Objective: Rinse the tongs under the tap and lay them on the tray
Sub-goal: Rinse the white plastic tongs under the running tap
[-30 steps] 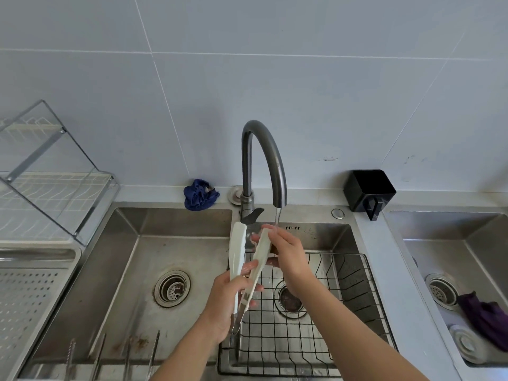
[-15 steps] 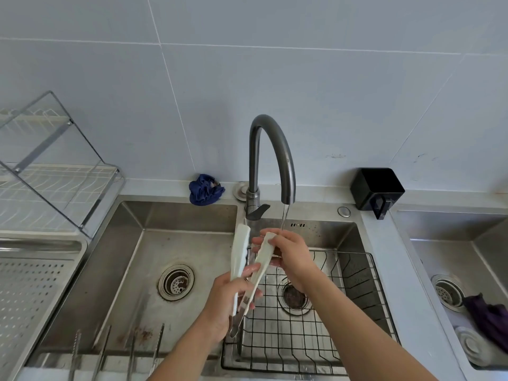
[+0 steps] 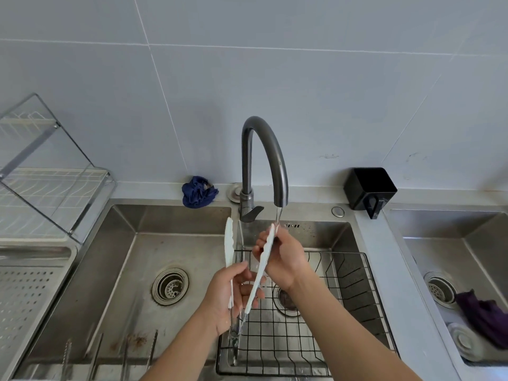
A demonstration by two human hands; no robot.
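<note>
The white tongs (image 3: pixel 229 243) point upward over the sink divider, their two arms spread apart. My left hand (image 3: pixel 228 295) grips them near the metal hinge end. My right hand (image 3: pixel 283 259) holds the right arm's tip, fingers wrapped around it, directly under the spout of the dark grey tap (image 3: pixel 264 160). A thin stream of water runs from the spout onto that tip. The perforated steel tray (image 3: pixel 24 292) lies at the far left beside the sink.
A black wire basket (image 3: pixel 354 295) sits in the right basin. A blue cloth (image 3: pixel 198 191) lies on the ledge behind the left basin. A black holder (image 3: pixel 369 189) hangs at the right. A dish rack (image 3: pixel 49 182) stands at the left. Several utensils (image 3: pixel 110 356) lie along the front edge.
The tongs' arms have spread wider apart. My right hand has moved along the right arm up to its tip under the water stream. The view has shifted slightly.
</note>
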